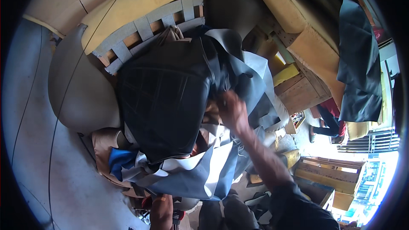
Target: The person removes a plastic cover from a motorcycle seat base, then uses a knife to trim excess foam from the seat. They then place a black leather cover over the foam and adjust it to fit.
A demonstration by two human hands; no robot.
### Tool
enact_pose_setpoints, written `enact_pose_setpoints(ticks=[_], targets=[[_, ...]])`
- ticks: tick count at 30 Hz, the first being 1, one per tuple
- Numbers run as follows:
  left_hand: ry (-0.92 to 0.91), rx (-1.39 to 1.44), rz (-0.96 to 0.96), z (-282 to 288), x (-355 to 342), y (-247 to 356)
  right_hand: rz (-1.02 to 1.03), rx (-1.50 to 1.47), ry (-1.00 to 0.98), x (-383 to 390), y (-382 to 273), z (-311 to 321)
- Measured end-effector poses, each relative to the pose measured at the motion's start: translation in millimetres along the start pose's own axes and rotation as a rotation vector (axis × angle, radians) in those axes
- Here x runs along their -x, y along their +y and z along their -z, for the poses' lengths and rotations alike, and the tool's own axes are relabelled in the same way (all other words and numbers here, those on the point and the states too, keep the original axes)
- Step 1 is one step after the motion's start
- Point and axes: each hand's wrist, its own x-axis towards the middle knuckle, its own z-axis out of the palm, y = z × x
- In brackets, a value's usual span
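R hand: right hand (230, 106) at R edge of the black cushion-shaped piece, among dark folds; knuckles up, palm side down.
R fingers: bent, tips turned into the folds & partly hidden; can't tell if they grasp the cloth or just press on it.
L hand: left hand hidden below pile; only L forearm (162, 213) shows, at lower edge, orange-ish patch on it. Fingers: can't tell.
Black piece: black cushion-shaped piece (162, 98), glossy cover, seam along R side; mid-view, on top of loose sheets, tilted, narrower end twd wearer.
Sheets: grey-blue sheets (191, 181) bunched below & R of it, some pale undersides up; more grey-blue material (249, 85) just beyond R hand.
Scraps: blue scrap (119, 162) & brown scrap (105, 147) at pile's lower L.
Far side: curved frame w/ yellow foam (145, 2) on top edge, grey webbing (142, 27) across its gaps.
L side: rounded grey-beige panel (85, 87) nr the black piece; big pale surface (30, 123) w/ thin dark lines.
R side: wood frame (302, 91) w/ foam; dark sheet (360, 64) draped next to it.
Lower R: slatted wood frame (330, 172) on floor.
Backgrd: another person (328, 117), partly hidden, dark trousers; metal railing (370, 142) nr bright opening.
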Motion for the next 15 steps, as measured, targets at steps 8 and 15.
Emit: enact_pose_setpoints(ticks=[8,15], targets=[[0.086,-0.144,0.134,-34,-12,14,0.018,-0.297,-0.566,212,-117,110],[-0.207,-0.218,0.506,3,-36,-51,-0.018,-0.131,-0.336,186,-141,313]])
